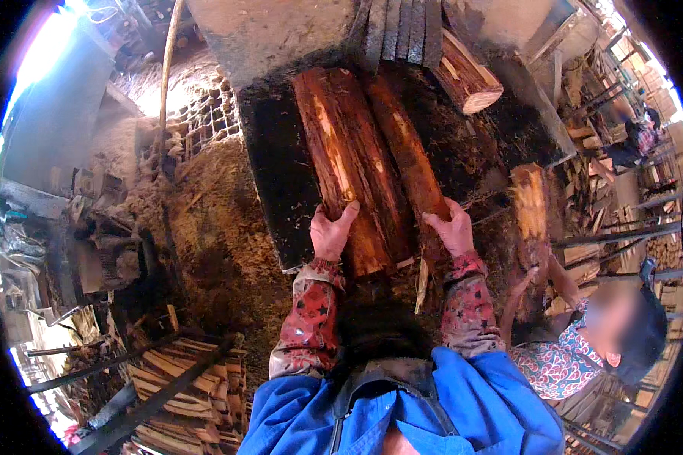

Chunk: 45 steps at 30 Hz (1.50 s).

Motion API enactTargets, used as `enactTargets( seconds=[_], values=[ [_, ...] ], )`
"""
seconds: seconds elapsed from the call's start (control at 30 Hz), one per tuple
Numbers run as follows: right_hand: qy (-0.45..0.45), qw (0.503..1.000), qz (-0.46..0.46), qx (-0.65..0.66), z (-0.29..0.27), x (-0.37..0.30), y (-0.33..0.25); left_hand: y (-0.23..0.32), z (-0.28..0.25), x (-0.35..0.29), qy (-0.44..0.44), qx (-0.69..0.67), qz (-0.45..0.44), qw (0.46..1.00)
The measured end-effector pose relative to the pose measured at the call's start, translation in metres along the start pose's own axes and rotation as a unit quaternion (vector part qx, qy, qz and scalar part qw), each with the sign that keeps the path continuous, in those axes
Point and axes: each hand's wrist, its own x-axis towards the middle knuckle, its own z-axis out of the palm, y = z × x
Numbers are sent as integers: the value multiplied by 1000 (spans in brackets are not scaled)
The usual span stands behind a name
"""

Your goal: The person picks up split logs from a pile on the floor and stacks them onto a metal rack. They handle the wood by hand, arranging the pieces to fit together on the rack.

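A thick reddish-brown log [345,152] with peeling bark lies lengthwise on a dark, sawdust-covered metal table [273,167]. Against its near left side my left hand [331,233] is closed, the thumb on top and the fingers partly hidden along the edge. Just right of the log, a narrower bark-covered piece of wood [410,144] lies beside it, with a gap between them. My right hand [454,230] grips the right side of that piece near its close end. Both forearms wear red, star-patterned sleeve covers.
Dark strips [398,34] hang above the table's far side. Another log [467,80] lies at the far right. A person at my right has both hands on an upright log [530,205]. Sawdust and a metal grid [209,114] are at left; split wood [182,387] is stacked lower left.
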Motion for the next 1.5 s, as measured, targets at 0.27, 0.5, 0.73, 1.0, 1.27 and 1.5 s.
enactTargets(
  seconds=[0.27, 0.5, 0.73, 1.0, 1.27, 1.5],
  values=[
    [-21, 994, -30, 101, 27, -25, -47, -1, -7, 1, 30, 103, 2, 994],
    [-19, 961, -214, -174, 90, -14, -22, -16, -5, 2, -5, -3, 46, 999],
    [-22, 959, -242, -146, 80, -13, -26, 29, 4, -11, 2, 10, -7, 1000],
    [128, 956, -215, -154, -18, 59, -49, 30, -1, -12, 16, 12, -9, 1000],
    [250, 856, -148, -428, -205, 201, 1, 23, 7, -8, 6, 8, 8, 1000],
    [32, 917, 11, -397, -205, 189, -28, 36, 1, -15, 45, 72, -5, 996]
  ],
)
